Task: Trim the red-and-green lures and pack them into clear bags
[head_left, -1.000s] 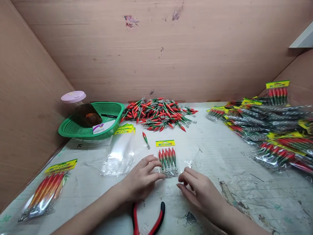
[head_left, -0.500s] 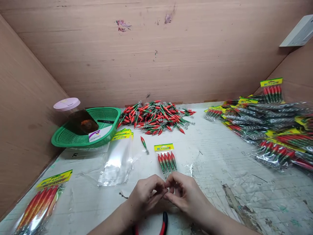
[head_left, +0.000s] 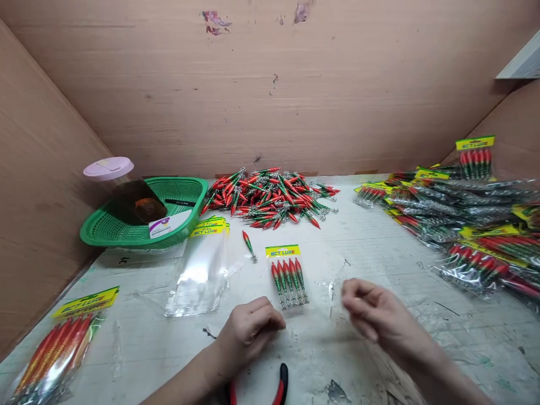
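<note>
A clear bag with a yellow BCT LURE header [head_left: 282,252] lies mid-table, with several red and green lures [head_left: 290,278] side by side in it. My left hand [head_left: 257,326] touches the bag's lower left end, fingers pinched; whatever they grip is hidden. To the right of the bag, my right hand [head_left: 365,309] is raised, slightly blurred, its fingers curled together; anything in them is too small to tell. A single lure [head_left: 248,246] lies left of the bag. Pliers with red and black handles [head_left: 282,385] show at the bottom edge.
A lure pile [head_left: 270,197] lies by the back wall. Flat bags [head_left: 198,275] are stacked left of centre, near a green basket [head_left: 95,230] holding a lidded cup [head_left: 141,199]. Packed lures [head_left: 464,197] heap up at the right; another pack [head_left: 63,343] lies front left.
My right hand has moved away from my left hand, to the right and slightly up. The lower part of the lure bag now shows. The view has shifted slightly.
</note>
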Demonstrator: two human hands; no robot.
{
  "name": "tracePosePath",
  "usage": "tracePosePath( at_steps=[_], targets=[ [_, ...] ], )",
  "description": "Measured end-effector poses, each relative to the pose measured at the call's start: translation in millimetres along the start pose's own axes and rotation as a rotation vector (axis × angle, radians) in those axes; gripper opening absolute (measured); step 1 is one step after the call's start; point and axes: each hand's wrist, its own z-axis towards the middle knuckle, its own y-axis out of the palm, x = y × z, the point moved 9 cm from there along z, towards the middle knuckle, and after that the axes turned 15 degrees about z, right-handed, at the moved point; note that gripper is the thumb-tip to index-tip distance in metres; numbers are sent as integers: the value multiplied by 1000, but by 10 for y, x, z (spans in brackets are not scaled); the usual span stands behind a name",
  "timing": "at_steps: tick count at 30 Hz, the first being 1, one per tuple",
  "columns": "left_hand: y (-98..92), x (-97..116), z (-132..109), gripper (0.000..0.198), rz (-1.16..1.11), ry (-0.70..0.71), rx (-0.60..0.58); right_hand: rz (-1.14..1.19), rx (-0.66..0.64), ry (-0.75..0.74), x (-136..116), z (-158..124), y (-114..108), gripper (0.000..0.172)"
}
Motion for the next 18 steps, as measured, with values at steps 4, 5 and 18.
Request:
tracePosePath(
  at_steps=[4,5,18],
  targets=[
    [49,-12,14,24,26,-15,-38,-389,499,-171,-90,-60,-1214,36],
    [62,7,24,25,68,-1,-54,-445,558,-205,-120,-97,-1369,32],
    [99,287,9,20,576,541,-136,-1054,-534,-1178,-332,-471,897,34]
  ],
)
